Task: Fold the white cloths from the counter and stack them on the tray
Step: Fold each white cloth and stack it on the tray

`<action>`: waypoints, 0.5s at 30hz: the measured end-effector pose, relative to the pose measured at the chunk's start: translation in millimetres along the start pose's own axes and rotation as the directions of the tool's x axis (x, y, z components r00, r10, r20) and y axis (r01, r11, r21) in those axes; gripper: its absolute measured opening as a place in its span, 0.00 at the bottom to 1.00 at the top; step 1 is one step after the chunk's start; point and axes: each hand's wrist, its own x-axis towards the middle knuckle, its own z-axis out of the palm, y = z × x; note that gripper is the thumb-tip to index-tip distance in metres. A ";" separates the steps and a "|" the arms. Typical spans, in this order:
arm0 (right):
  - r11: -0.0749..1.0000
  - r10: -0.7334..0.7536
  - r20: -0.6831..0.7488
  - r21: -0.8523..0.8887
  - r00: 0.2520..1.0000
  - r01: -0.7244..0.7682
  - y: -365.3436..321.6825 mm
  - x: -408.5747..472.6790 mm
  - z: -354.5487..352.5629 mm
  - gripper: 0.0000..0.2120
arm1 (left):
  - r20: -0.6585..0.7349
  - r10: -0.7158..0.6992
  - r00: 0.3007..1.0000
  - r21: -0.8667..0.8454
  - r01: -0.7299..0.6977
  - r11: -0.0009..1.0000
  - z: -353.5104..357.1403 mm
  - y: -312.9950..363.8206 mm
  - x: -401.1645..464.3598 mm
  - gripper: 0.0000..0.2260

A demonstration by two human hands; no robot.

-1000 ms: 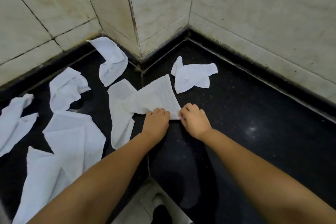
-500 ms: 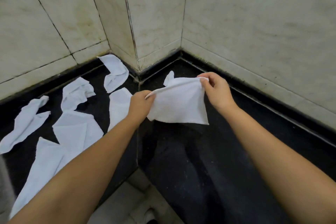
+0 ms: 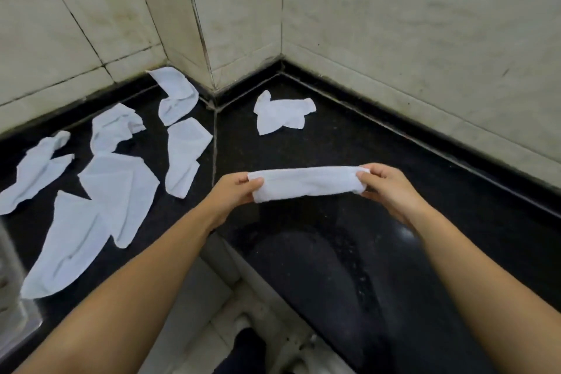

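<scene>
Head view showed the left hand (image 3: 235,191) and the right hand (image 3: 384,188) each pinching one end of a folded white cloth (image 3: 306,184), stretched level between them above the black surface (image 3: 349,143). One crumpled cloth (image 3: 280,114) lay at twelve o'clock of the held one near the tiled wall (image 3: 409,24). Six more loose cloths (image 3: 118,188) were spread from nine to eleven o'clock.

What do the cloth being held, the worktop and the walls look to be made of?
Held cloth: soft white terry-like fabric, nubbly and limp. Counter: polished black speckled stone, probably granite, since it gives glossy reflections. Wall: pale veined marble-like tiles with dark grout lines.
</scene>
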 end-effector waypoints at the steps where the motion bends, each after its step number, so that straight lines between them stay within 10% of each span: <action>1: 0.998 0.043 0.016 -0.040 0.999 -0.043 20.6 -10.3 -2.0 0.06 | 0.018 -0.039 0.999 0.061 0.037 0.997 3.0 -18.6 -10.4 0.05; 7: 0.961 0.174 0.081 -0.231 0.981 -0.152 101.0 -40.5 -1.0 0.05 | -0.002 -0.027 1.000 0.422 0.025 0.906 9.8 -85.0 -44.0 0.17; 15: 0.891 0.002 -0.238 -0.441 0.971 -0.110 74.2 31.0 25.2 0.05 | -0.200 0.198 0.960 0.629 -0.029 0.777 16.2 -65.7 17.7 0.12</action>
